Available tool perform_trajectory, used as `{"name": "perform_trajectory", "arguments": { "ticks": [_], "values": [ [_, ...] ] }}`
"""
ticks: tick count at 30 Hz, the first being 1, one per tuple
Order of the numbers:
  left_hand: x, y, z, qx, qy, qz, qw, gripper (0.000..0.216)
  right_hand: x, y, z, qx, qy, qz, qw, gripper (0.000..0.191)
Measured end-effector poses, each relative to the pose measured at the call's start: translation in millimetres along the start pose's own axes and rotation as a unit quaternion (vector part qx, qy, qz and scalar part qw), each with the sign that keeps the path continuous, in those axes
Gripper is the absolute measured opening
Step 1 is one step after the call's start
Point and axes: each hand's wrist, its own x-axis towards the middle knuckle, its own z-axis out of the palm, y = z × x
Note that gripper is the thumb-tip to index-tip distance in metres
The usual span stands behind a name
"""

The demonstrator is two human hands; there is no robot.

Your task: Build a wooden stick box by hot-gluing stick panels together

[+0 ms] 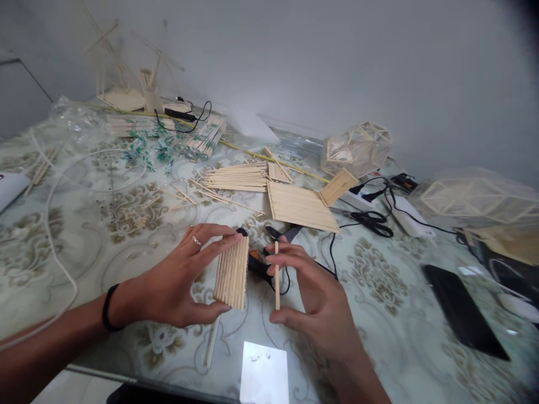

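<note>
My left hand grips a small panel of wooden sticks joined side by side, with the thumb under its lower edge and fingers on its upper edge. To the right, my right hand pinches one short wooden stick upright between thumb and fingers. A narrow gap separates stick and panel. Behind and between the hands lies a black tool with an orange part, partly hidden, its kind unclear. A glue stick or clear rod lies below the panel.
Loose sticks and a larger stick panel lie ahead. Black scissors are right of it. A black phone lies at right. Packaged sticks and a power strip sit farther back; a white cable crosses the left.
</note>
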Motion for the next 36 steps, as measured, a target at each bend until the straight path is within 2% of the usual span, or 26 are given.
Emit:
{"name": "perform_trajectory", "arguments": {
  "ticks": [8, 13, 19, 24, 36],
  "values": [
    [0.2, -0.1, -0.6, -0.006, -0.003, 0.0, 1.0, 0.103, 1.4, -1.7, 0.1, -0.03, 0.031, 0.009, 0.999, 0.05],
    [0.6, -0.6, -1.2, -0.019, 0.009, 0.006, 1.0, 0.103, 0.5, -4.0, 1.3, -0.027, 0.024, -0.016, 0.999, 0.05],
    [0.2, -1.5, -0.3, -0.006, 0.0, 0.015, 1.0, 0.099, -5.4, -4.4, 7.9, -0.022, 0.017, -0.015, 0.999, 0.082],
    [1.7, -0.6, -0.8, -0.017, -0.009, 0.021, 1.0, 0.1, -2.3, -9.5, 11.5, -0.098, -0.004, -0.051, 0.994, 0.095],
    [-0.1, -2.9, 2.3, -0.019, -0.006, 0.047, 0.999, 0.096, 0.3, -10.5, 15.7, -0.173, -0.019, -0.111, 0.978, 0.088]
  ]
}}
